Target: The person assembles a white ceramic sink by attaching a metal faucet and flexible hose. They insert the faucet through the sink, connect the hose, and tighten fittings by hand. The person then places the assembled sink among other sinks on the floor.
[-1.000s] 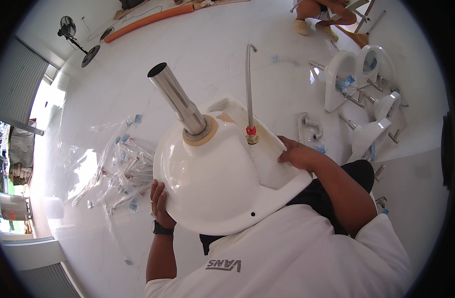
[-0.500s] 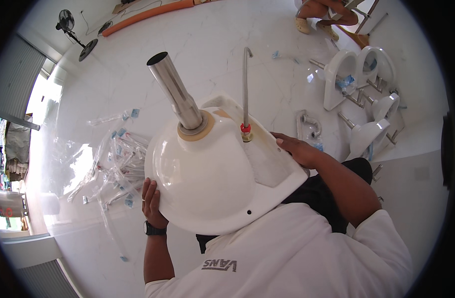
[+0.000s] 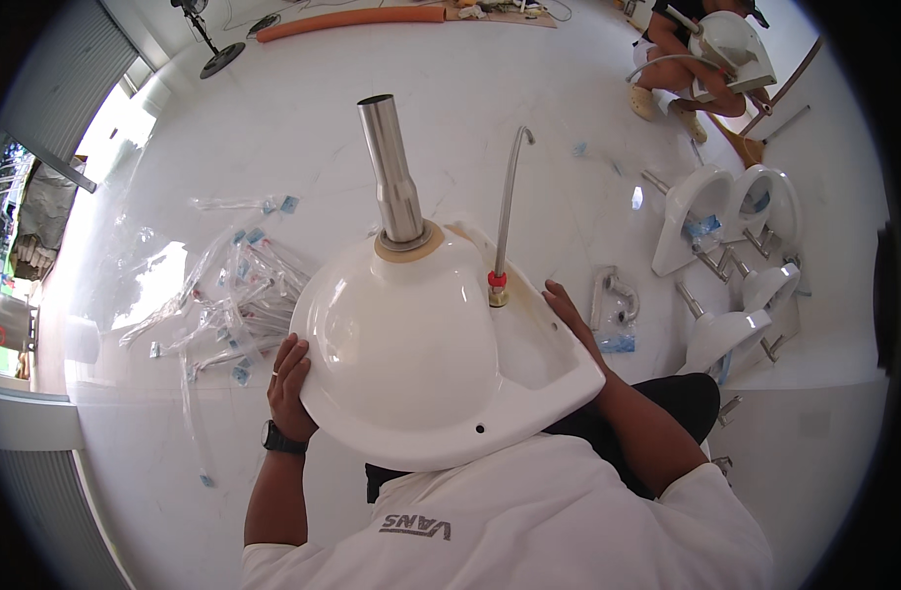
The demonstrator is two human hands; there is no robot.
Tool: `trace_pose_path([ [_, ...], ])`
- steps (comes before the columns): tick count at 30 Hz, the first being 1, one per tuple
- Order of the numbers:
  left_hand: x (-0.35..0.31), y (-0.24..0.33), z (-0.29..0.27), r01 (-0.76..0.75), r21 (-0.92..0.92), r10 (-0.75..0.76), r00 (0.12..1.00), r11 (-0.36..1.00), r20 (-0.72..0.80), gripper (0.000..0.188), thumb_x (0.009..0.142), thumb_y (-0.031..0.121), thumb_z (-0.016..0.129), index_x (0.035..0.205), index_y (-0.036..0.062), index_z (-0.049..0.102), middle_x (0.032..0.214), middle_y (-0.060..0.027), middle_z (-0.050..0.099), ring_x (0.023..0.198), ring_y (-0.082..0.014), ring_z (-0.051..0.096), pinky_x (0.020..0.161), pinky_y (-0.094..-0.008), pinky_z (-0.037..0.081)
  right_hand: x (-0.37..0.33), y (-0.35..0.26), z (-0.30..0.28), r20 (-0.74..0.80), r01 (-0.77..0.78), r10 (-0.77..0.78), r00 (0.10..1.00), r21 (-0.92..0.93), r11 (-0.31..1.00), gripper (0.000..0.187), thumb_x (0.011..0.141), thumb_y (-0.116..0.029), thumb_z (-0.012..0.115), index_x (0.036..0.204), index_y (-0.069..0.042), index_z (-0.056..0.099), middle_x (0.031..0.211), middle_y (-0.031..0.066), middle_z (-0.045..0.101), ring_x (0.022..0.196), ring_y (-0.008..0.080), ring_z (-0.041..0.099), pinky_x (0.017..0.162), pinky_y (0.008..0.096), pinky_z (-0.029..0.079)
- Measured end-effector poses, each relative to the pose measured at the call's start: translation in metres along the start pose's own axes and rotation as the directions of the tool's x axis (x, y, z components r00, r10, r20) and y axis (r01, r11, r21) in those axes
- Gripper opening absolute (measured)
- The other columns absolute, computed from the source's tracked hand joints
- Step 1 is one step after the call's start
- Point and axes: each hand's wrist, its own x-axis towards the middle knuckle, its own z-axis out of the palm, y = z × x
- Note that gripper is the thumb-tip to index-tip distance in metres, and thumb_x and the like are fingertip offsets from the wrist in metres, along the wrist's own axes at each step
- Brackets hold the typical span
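Observation:
A white ceramic washbasin (image 3: 411, 344) is held bottom up in front of my body, both hands on it. My left hand (image 3: 291, 391) grips its rounded left rim, fingers bent against the edge. At the opposite rim, my right hand (image 3: 574, 324) is closed around the edge, its fingers partly hidden. A shiny metal drain pipe (image 3: 391, 177) rises from the basin's underside, seated on a tan washer ring (image 3: 408, 242). Beside it stands a thin flexible hose (image 3: 510, 202) with a bent tip and a red fitting (image 3: 497, 280) at its base.
Plastic-wrapped parts (image 3: 239, 300) are heaped on the floor at left. Several white basins (image 3: 691, 216) with metal pipes stand at right, near a bagged curved trap pipe (image 3: 618, 300). Far right, another person (image 3: 667, 74) crouches with a similar basin. An orange tube (image 3: 352, 22) and a fan (image 3: 210, 44) are farther back.
The view has shifted, bringing the crouching person and their basin into sight. My basin has turned slightly, so its pipe stands more upright; both hands stay on its rims.

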Motion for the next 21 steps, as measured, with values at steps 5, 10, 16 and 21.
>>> trace_pose_path([
  [5, 0.010, 0.002, -0.002, 0.172, -0.082, -0.167, 0.984, 0.982, 0.065, 0.049, 0.080, 0.010, 0.086, 0.120, 0.0033, 0.058, 0.131, -0.0213, 0.069, 0.129, -0.0432, 0.063, 0.110, -0.0561, 0.051, 0.009, -0.045, 0.001, 0.183, 0.066, -0.042, 0.982, -0.127, 0.990, 0.078, 0.082, -0.016, 0.085, 0.151, -0.014, 0.049, 0.167, 0.0099, 0.032, 0.155, 0.0235, 0.034, 0.124, 0.0400, 0.034],
  [10, 0.027, 0.000, 0.004, 0.224, -0.091, -0.214, 0.971, 0.970, 0.104, 0.049, 0.077, 0.011, 0.088, 0.116, 0.0021, 0.060, 0.125, -0.0213, 0.071, 0.126, -0.0423, 0.066, 0.110, -0.0544, 0.051, 0.014, -0.038, -0.005, 0.158, 0.077, -0.065, 0.985, -0.070, 0.995, 0.071, 0.085, -0.012, 0.082, 0.148, -0.011, 0.051, 0.159, 0.0109, 0.041, 0.149, 0.0255, 0.041, 0.121, 0.0392, 0.036],
  [16, 0.087, 0.000, 0.001, 0.123, -0.076, -0.104, 0.971, 0.989, 0.216, 0.053, 0.073, 0.012, 0.088, 0.117, 0.0014, 0.060, 0.122, -0.0221, 0.072, 0.117, -0.0420, 0.070, 0.108, -0.0537, 0.052, 0.024, -0.003, -0.023, 0.165, 0.364, -0.335, 0.928, -0.204, 0.909, 0.073, 0.079, -0.013, 0.088, 0.144, -0.009, 0.054, 0.152, 0.0142, 0.047, 0.144, 0.0271, 0.047, 0.118, 0.0387, 0.040],
  [21, 0.147, 0.000, 0.021, 0.062, -0.059, -0.039, 0.941, 0.996, 0.335, 0.056, 0.071, 0.011, 0.088, 0.118, -0.0001, 0.060, 0.118, -0.0232, 0.072, 0.108, -0.0426, 0.072, 0.097, -0.0498, 0.058, 0.019, 0.014, -0.033, 0.049, 0.399, -0.411, 0.911, -0.361, 0.843, 0.060, 0.082, -0.010, 0.085, 0.137, -0.008, 0.060, 0.147, 0.0150, 0.052, 0.134, 0.0287, 0.057, 0.111, 0.0393, 0.048],
])
